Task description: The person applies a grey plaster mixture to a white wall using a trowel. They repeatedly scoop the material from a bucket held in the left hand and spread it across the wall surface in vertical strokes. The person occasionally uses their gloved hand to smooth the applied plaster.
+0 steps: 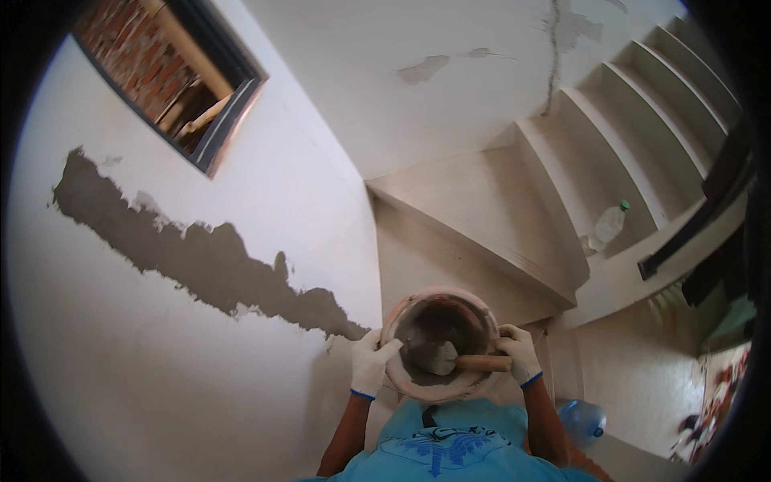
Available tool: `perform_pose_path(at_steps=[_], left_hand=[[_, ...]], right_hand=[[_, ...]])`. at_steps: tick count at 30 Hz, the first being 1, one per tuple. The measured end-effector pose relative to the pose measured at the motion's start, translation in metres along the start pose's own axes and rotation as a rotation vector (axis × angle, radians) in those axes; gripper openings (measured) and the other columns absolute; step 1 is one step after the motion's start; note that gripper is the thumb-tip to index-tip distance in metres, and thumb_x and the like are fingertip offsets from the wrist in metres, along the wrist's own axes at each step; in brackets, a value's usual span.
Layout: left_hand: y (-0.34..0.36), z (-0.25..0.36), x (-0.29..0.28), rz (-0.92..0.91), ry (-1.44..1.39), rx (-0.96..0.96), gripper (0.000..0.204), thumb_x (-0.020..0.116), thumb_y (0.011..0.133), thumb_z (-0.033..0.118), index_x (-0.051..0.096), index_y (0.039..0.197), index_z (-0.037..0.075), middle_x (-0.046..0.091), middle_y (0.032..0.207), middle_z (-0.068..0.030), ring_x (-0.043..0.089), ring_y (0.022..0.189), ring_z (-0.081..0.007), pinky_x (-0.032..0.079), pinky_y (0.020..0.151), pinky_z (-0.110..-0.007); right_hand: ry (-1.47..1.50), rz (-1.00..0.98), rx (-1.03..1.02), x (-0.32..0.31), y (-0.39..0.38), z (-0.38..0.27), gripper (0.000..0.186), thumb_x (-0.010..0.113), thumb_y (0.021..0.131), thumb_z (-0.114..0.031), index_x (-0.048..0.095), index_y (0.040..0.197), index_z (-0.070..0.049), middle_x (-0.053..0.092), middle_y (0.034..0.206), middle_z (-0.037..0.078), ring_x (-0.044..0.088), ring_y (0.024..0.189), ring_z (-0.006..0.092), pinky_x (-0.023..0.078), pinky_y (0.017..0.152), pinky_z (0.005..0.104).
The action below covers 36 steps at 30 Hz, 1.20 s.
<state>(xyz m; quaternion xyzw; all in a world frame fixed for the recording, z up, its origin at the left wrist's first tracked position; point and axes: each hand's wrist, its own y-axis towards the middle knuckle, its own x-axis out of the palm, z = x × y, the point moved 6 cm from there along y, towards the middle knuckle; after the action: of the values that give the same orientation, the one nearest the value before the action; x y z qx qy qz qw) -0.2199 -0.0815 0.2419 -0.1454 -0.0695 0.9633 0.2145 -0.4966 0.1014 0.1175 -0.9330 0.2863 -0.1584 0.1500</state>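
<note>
Both my hands wear white gloves with blue cuffs and carry a round, mortar-stained basin (438, 296) in front of my body. At its left rim my left hand (372, 363) is closed, thumb over the edge. My right hand (520, 353) is closed on the opposite rim, close to the end of a trowel's wooden handle. The trowel (436, 358) lies in the basin with its grey blade over the hollow. Whether my right fingers also touch the handle I cannot tell. Grey residue coats the basin's inside.
A white wall (201, 377) on the left bears a long grey mortar patch (209, 259) below a window (181, 88). Stairs (618, 120) climb to the far right, with a clear green-capped bottle (608, 226) on one step. A blue water jug (582, 422) stands low at right.
</note>
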Motion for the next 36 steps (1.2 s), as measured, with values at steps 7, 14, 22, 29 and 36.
perform_pose_path(at_steps=[7, 14, 22, 29, 36], left_hand=[[0.023, -0.037, 0.004, -0.099, 0.062, -0.171, 0.037, 0.081, 0.087, 0.022, 0.072, 0.11, -0.006, 0.072, 0.094, -0.0062, 0.065, 0.082, -0.0133, 0.054, 0.072, -0.031], [0.04, -0.104, 0.014, -0.295, -0.253, -0.435, 0.043, 0.084, 0.082, 0.013, 0.07, 0.116, -0.009, 0.074, 0.1, -0.013, 0.071, 0.083, -0.0207, 0.059, 0.074, -0.036], [0.062, -0.112, -0.001, -0.263, -0.139, -0.423, 0.034, 0.08, 0.08, 0.014, 0.073, 0.106, -0.007, 0.073, 0.088, -0.0107, 0.068, 0.078, -0.0188, 0.056, 0.07, -0.034], [0.086, -0.117, -0.023, -0.2, -0.211, -0.414, 0.036, 0.08, 0.078, 0.013, 0.074, 0.106, -0.008, 0.073, 0.088, -0.011, 0.069, 0.076, -0.0206, 0.056, 0.07, -0.036], [0.117, -0.099, -0.044, -0.177, 0.135, -0.29, 0.044, 0.078, 0.082, 0.034, 0.076, 0.093, -0.009, 0.07, 0.075, -0.014, 0.069, 0.071, -0.0223, 0.055, 0.068, -0.038]], right_hand=[[-0.004, 0.04, -0.019, 0.001, 0.001, -0.031, 0.02, 0.064, 0.083, 0.0, 0.07, 0.101, 0.005, 0.069, 0.088, 0.004, 0.064, 0.076, 0.0106, 0.051, 0.068, 0.027], [-0.098, 0.021, -0.017, 0.017, 0.019, -0.046, 0.018, 0.059, 0.082, 0.0, 0.068, 0.097, 0.005, 0.067, 0.083, 0.005, 0.062, 0.066, 0.0104, 0.051, 0.061, 0.0266], [-0.184, 0.037, -0.007, 0.034, 0.062, -0.043, 0.016, 0.059, 0.082, 0.002, 0.068, 0.094, 0.005, 0.065, 0.081, 0.003, 0.061, 0.064, 0.0103, 0.051, 0.057, 0.0266], [-0.192, -0.039, 0.01, 0.077, 0.112, -0.048, 0.032, 0.064, 0.08, -0.001, 0.069, 0.112, 0.003, 0.067, 0.086, 0.002, 0.061, 0.067, 0.0113, 0.051, 0.06, 0.0289], [-0.451, -0.284, 0.248, 0.101, 0.138, -0.044, 0.03, 0.071, 0.078, -0.005, 0.075, 0.106, 0.006, 0.074, 0.089, 0.008, 0.068, 0.075, 0.016, 0.056, 0.069, 0.0339]])
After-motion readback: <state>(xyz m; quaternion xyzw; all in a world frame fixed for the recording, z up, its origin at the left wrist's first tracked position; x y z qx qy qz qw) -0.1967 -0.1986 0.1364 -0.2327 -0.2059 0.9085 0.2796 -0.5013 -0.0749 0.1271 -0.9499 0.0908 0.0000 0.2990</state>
